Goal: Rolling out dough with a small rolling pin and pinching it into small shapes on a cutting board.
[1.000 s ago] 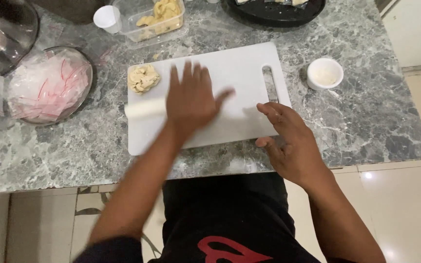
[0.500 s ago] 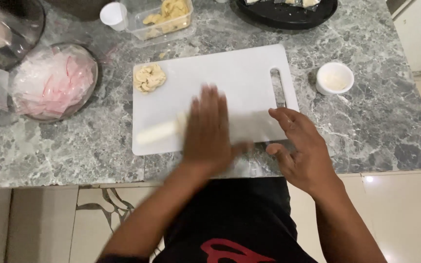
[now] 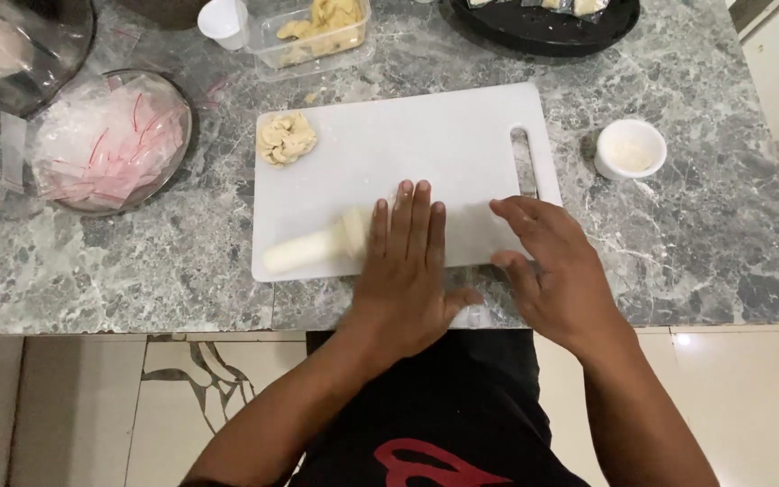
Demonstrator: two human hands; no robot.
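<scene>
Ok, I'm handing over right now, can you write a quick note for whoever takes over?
Left hand: flat, palm down on a pale dough roll at the front of the white cutting board.
Right hand: open, resting on the board's front right edge, holding nothing.
Done: one piece is rolled into a log.
Left: a dough lump sits unrolled at the board's back left corner; more dough is in the clear tub behind.

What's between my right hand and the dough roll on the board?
The left hand is. It lies flat on the near end of the dough roll, and the right hand rests at the board edge on its far side. Nothing else visible stands between them.
</scene>
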